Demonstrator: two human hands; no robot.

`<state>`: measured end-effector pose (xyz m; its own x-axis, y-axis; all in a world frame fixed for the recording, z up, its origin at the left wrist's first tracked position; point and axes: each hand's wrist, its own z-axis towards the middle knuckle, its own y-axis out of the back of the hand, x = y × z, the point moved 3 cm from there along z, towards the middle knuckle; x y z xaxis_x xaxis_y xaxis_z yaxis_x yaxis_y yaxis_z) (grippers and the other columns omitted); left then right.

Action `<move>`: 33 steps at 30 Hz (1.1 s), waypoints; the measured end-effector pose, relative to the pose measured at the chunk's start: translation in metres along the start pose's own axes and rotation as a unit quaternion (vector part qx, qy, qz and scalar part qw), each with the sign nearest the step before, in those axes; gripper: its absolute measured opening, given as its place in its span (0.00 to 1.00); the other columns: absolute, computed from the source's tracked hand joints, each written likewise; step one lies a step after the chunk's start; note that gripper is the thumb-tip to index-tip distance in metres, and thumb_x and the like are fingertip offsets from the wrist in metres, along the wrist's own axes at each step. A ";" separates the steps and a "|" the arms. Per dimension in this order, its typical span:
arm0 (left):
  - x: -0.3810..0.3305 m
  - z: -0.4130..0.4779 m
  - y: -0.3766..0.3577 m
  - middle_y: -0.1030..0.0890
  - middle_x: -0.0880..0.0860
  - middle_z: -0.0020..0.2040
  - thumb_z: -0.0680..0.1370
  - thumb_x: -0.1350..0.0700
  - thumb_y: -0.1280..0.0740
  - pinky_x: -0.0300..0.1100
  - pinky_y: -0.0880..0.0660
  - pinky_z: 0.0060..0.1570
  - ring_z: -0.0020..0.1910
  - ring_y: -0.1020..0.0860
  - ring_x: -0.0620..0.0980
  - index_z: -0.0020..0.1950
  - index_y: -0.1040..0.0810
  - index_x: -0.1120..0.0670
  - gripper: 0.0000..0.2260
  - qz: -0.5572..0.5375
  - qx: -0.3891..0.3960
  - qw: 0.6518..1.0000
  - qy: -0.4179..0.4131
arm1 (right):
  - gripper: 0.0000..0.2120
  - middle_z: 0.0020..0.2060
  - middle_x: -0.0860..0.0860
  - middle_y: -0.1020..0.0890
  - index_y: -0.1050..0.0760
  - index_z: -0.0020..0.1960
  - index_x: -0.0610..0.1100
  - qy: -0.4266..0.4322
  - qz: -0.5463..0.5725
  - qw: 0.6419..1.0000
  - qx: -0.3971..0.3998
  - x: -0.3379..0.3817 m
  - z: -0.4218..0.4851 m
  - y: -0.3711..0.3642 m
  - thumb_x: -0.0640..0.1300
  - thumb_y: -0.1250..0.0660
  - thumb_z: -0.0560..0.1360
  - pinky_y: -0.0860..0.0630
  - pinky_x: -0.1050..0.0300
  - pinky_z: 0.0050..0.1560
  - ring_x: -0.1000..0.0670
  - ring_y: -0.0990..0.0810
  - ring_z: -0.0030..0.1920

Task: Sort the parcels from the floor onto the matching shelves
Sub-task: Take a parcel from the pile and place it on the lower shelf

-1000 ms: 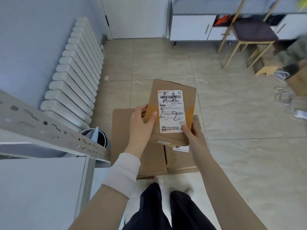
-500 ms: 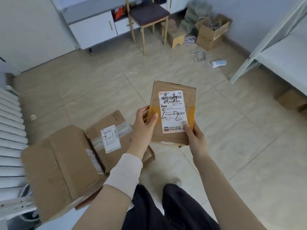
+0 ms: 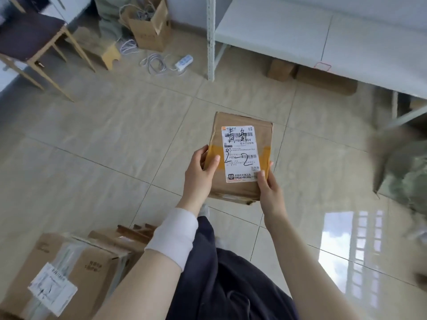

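I hold a small brown cardboard parcel (image 3: 235, 183) in front of me with both hands. Its white shipping label (image 3: 240, 153) faces up, with handwritten characters and "2-2" on it. My left hand (image 3: 198, 174) grips its left edge, thumb on top. My right hand (image 3: 269, 188) grips its lower right corner. A white metal shelf unit (image 3: 323, 38) stands at the upper right, its upright post (image 3: 211, 38) near the top middle. More parcels (image 3: 69, 273) lie on the floor at the lower left.
A chair (image 3: 30, 35) stands upper left, with a small wooden stool (image 3: 101, 49), an open cardboard box (image 3: 150, 31) and a power strip with cables (image 3: 182, 62) beyond. Brown boxes (image 3: 323, 82) sit under the shelf. A blurred grey-green bundle (image 3: 406, 167) is at the right.
My view has swung right, from the radiator and floor parcels towards the white shelf unit. The parcel stays in both hands, held the same way.
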<state>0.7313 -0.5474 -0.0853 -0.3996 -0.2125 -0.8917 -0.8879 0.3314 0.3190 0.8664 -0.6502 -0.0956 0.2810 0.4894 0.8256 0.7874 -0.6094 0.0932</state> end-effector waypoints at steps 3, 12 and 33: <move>-0.020 0.033 -0.026 0.24 0.49 0.63 0.79 0.49 0.37 0.37 0.30 0.57 0.61 0.25 0.46 0.69 0.32 0.52 0.20 0.013 0.036 0.999 -0.015 | 0.23 0.52 0.63 0.26 0.44 0.75 0.56 -0.003 0.027 0.999 -0.034 0.018 0.024 0.014 0.51 0.45 0.81 0.27 0.70 0.39 0.62 0.26 0.49; -0.092 0.145 -0.071 0.22 0.48 0.61 0.78 0.51 0.36 0.37 0.30 0.58 0.61 0.25 0.46 0.67 0.30 0.52 0.18 -0.016 0.086 0.995 -0.057 | 0.23 0.58 0.66 0.28 0.42 0.75 0.55 0.031 0.065 0.992 -0.102 0.101 0.116 0.023 0.53 0.45 0.80 0.34 0.64 0.56 0.57 0.29 0.61; -0.295 0.297 -0.285 0.21 0.47 0.56 0.79 0.52 0.36 0.35 0.30 0.53 0.57 0.23 0.45 0.65 0.29 0.54 0.16 -0.039 0.140 0.979 -0.147 | 0.20 0.69 0.57 0.29 0.35 0.72 0.53 0.151 0.123 0.966 -0.171 0.274 0.309 0.199 0.51 0.45 0.81 0.33 0.59 0.66 0.56 0.31 0.68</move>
<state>1.1699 -0.3068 -0.0089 -0.2146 0.0125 -0.9766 -0.7999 0.5715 0.1831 1.2697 -0.4450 -0.0231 0.2229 0.1317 0.9659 0.4754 -0.8797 0.0103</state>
